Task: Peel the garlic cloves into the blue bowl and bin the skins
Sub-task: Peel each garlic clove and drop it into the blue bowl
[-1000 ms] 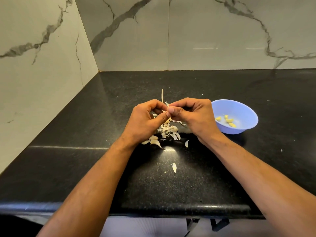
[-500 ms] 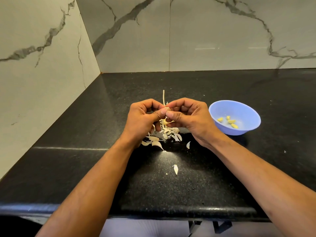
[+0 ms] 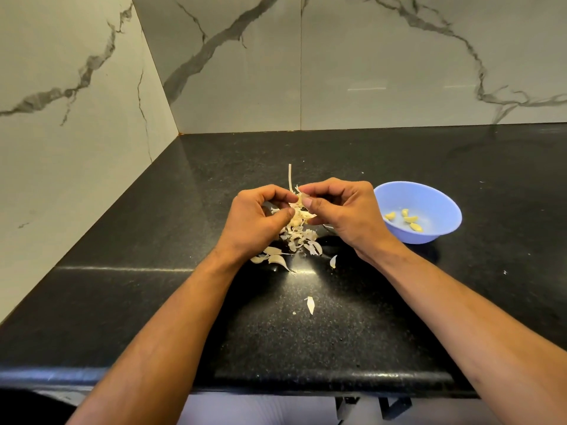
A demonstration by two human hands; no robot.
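1. A garlic piece (image 3: pixel 299 207) is held above the counter (image 3: pixel 352 332) at the centre of the frame, between both hands.
2. The left hand (image 3: pixel 256 220) is curled, its thumb pressed against the lower part of the garlic; the fingers are bent inward over it.
3. The right hand (image 3: pixel 340 210) is curled as well, with thumb and forefinger pinched on the upper part of the garlic, where loose skin sticks out.
4. A thin dry stem (image 3: pixel 290 177) is seen rising just above the hands; whether it is joined to the held piece cannot be told.
5. A heap of skins (image 3: pixel 296 240) lies on the counter directly below the hands, spread toward the lower left of them.
6. Two stray skin flakes are noted apart from the heap: one (image 3: pixel 333 261) just right of it, one (image 3: pixel 310 304) nearer the lower centre of the frame.
7. The blue bowl (image 3: pixel 441 197) stands right of centre, just beside the right hand. Four peeled cloves (image 3: pixel 409 218) are counted inside it.
8. Marbled wall panels (image 3: pixel 383 62) fill the upper part of the frame.
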